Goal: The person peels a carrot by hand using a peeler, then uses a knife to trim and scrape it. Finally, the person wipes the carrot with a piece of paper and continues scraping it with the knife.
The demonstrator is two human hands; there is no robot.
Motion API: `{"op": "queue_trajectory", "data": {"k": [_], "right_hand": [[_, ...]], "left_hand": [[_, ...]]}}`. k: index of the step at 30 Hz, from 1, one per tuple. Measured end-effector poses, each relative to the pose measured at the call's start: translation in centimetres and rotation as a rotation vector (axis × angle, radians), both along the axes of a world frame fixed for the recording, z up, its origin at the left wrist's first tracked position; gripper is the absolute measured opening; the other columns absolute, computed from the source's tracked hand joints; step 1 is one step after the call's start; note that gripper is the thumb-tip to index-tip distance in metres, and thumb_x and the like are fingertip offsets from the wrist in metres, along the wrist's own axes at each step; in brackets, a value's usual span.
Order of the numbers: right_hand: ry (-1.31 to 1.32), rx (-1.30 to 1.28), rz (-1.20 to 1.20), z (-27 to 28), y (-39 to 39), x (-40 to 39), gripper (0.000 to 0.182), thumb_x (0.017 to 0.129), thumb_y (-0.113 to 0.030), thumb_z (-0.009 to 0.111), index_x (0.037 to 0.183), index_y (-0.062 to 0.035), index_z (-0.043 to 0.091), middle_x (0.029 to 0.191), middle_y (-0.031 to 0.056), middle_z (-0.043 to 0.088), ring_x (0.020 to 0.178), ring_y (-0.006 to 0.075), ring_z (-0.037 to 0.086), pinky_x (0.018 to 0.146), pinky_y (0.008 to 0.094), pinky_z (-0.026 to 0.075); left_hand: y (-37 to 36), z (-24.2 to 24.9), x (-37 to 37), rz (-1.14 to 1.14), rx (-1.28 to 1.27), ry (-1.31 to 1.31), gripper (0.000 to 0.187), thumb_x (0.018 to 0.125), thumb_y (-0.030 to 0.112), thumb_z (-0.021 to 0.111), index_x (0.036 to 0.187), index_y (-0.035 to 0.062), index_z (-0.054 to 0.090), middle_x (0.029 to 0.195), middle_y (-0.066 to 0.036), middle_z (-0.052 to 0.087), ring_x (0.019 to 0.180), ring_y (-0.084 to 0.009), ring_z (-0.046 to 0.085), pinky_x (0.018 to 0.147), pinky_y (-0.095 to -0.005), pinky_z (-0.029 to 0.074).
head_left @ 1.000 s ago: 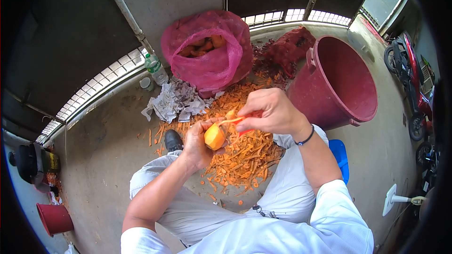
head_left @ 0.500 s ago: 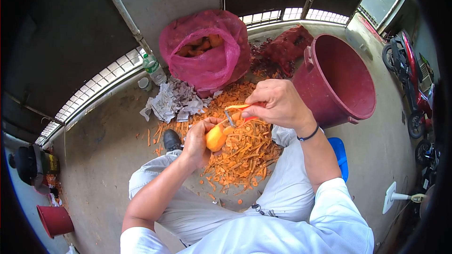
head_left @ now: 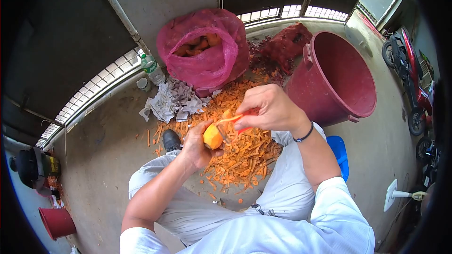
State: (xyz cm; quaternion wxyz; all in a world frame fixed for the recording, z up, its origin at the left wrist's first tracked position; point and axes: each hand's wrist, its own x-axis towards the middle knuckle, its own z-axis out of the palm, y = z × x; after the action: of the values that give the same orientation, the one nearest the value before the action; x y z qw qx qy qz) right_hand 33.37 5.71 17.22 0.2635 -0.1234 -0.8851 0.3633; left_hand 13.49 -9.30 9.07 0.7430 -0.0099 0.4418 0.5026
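Note:
My left hand [head_left: 195,146] is wrapped round a peeled, bright orange carrot [head_left: 213,136], whose thick end faces me. In my right hand [head_left: 272,108] is a peeler with a red-orange handle [head_left: 243,130], pinched between thumb and fingers. Its blade is close to the carrot's right side, though blur hides whether the two touch. A strip of orange peel [head_left: 230,119] stretches near the right fingertips. Beneath both hands, a heap of peelings [head_left: 249,160] covers the floor between my legs.
Ahead stands a pink mesh sack [head_left: 207,73] of carrots. A large maroon tub [head_left: 325,89] leans at the right, with a dark red mesh sack [head_left: 289,44] behind it. Crumpled paper [head_left: 174,99], a plastic bottle [head_left: 152,69] and a cup [head_left: 143,84] are at the left.
The carrot has turned so its thick end points more toward me. My right hand with the peeler has shifted slightly left and down.

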Motion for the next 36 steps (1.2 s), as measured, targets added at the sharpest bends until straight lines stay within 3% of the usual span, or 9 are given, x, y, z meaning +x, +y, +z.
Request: {"op": "queue_trajectory", "data": {"k": [11,13,17,22,26,31,33,35,36], "right_hand": [[0.000,0.277,0.074,-0.2,-1.7,-1.3,0.023,0.074,-0.025,0.089,0.079,-0.0070,0.075,0.073,0.0056,0.066,0.067,0.0267,0.065,0.060,0.0387,0.050],[-0.066,0.454,-0.135,0.1,-0.5,-0.6,0.023,0.073,-0.024,0.090,0.078,-0.0068,0.076,0.071,0.0061,0.067,0.065,0.0261,0.064,0.058,0.0379,0.050],[-0.052,0.197,-0.137,1.7,0.0,0.7,0.023,0.071,-0.023,0.092,0.076,-0.0060,0.076,0.069,0.0071,0.068,0.063,0.0232,0.065,0.057,0.0356,0.049],[-0.043,0.183,0.055,0.6,-1.7,-0.4,0.023,0.073,-0.023,0.090,0.075,-0.0065,0.075,0.070,0.0061,0.068,0.066,0.0245,0.067,0.059,0.0372,0.050],[-0.085,0.537,-0.177,1.1,-0.1,0.6,0.021,0.073,-0.025,0.089,0.076,-0.0093,0.076,0.068,0.0054,0.064,0.066,0.0253,0.066,0.059,0.0378,0.050],[0.011,0.367,-0.306,2.4,0.3,1.8,0.021,0.070,-0.018,0.091,0.077,-0.0057,0.075,0.071,0.0067,0.066,0.065,0.0257,0.064,0.059,0.0364,0.051],[0.074,0.278,-0.312,2.3,0.6,1.8,0.021,0.069,-0.015,0.091,0.078,-0.0046,0.075,0.072,0.0072,0.067,0.066,0.0259,0.065,0.058,0.0358,0.051],[0.108,-0.223,-0.324,1.6,1.6,1.8,0.029,0.075,-0.029,0.087,0.076,-0.0049,0.072,0.076,0.0096,0.069,0.072,0.0277,0.069,0.064,0.0396,0.054],[0.110,-0.222,-0.325,0.8,2.4,2.2,0.029,0.075,-0.029,0.087,0.076,-0.0049,0.072,0.076,0.0096,0.069,0.072,0.0277,0.069,0.064,0.0396,0.054]], "left_hand": [[-0.4,1.2,0.3,0.012,0.008,-0.017,0.031,0.101,0.042,0.058,0.107,0.0129,0.064,0.086,-0.004,0.068,0.066,-0.0191,0.061,0.051,-0.0328,0.038],[-0.5,1.0,0.1,-0.034,0.038,0.021,0.031,0.100,0.043,0.060,0.106,0.0125,0.064,0.086,-0.007,0.067,0.066,-0.0204,0.060,0.051,-0.0325,0.037],[-0.7,0.3,0.3,-0.027,0.014,0.058,0.034,0.100,0.044,0.060,0.109,0.0116,0.064,0.087,-0.008,0.066,0.067,-0.0218,0.060,0.050,-0.0321,0.036],[-0.6,0.4,0.5,-0.020,0.042,0.068,0.035,0.100,0.045,0.060,0.108,0.0114,0.064,0.087,-0.009,0.067,0.068,-0.0221,0.061,0.050,-0.0320,0.036],[-0.6,0.3,-0.2,-0.041,0.059,0.008,0.035,0.100,0.044,0.060,0.109,0.0101,0.064,0.089,-0.011,0.067,0.068,-0.0238,0.061,0.049,-0.0320,0.037],[-0.2,0.3,-0.9,-0.008,0.056,-0.103,0.028,0.102,0.041,0.060,0.109,0.0135,0.061,0.085,-0.008,0.062,0.065,-0.0249,0.058,0.048,-0.0343,0.038],[-0.1,-0.3,-1.6,-0.042,0.145,-0.208,0.041,0.102,0.048,0.055,0.113,0.0088,0.062,0.096,-0.011,0.064,0.070,-0.0234,0.055,0.050,-0.0329,0.039],[-0.2,0.2,-1.8,-0.018,0.170,-0.214,0.042,0.103,0.050,0.053,0.113,0.0096,0.062,0.098,-0.010,0.063,0.071,-0.0232,0.053,0.051,-0.0324,0.039],[-0.2,0.5,-1.7,-0.001,0.193,-0.224,0.043,0.104,0.051,0.052,0.114,0.0104,0.062,0.100,-0.010,0.062,0.072,-0.0230,0.051,0.052,-0.0320,0.038]]}}
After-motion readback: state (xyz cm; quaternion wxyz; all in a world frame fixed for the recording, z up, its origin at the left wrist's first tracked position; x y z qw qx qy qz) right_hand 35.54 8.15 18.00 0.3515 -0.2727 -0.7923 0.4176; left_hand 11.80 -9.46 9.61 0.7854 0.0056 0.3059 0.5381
